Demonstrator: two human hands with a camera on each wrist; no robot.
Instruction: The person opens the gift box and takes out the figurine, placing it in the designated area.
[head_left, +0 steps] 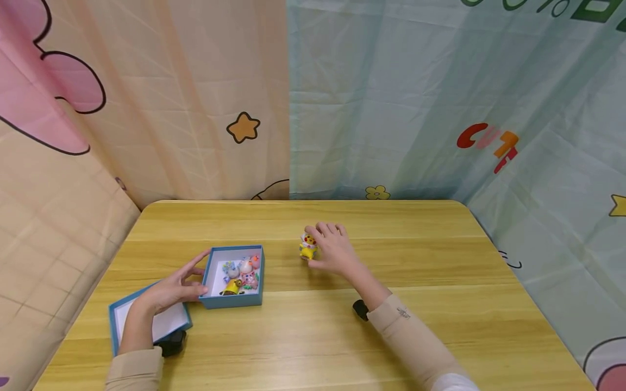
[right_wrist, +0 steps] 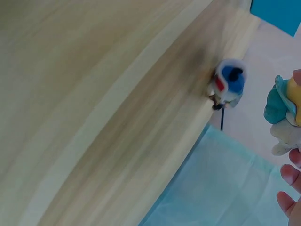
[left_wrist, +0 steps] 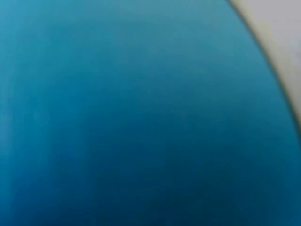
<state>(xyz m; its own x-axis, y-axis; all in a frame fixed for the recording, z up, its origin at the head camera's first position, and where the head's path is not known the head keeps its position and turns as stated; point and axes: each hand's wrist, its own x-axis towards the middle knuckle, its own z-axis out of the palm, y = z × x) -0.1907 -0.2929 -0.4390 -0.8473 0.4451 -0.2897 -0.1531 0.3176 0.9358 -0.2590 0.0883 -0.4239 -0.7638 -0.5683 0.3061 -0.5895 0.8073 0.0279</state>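
At the left side of a small blue box [head_left: 233, 300] with a white inside, my left hand [head_left: 178, 282] grips it, index finger at the far corner and thumb at the near one. Inside sit several small figurines, among them a yellow one [head_left: 232, 287] and pink and pale blue ones. My right hand [head_left: 334, 251] holds a small yellow figurine [head_left: 307, 252] between thumb and fingers. In the right wrist view a teal, yellow and white figurine [right_wrist: 283, 110] is at my fingers [right_wrist: 290, 174]. Blurred blue surface [left_wrist: 141, 113] fills the left wrist view.
Under my left forearm lies the blue-edged, white-lined lid [head_left: 168, 323]. A blue, white and red figurine [right_wrist: 229, 82] stands on the wooden table [right_wrist: 141, 117] in the right wrist view. Printed curtains [head_left: 381, 98] rise behind the table.
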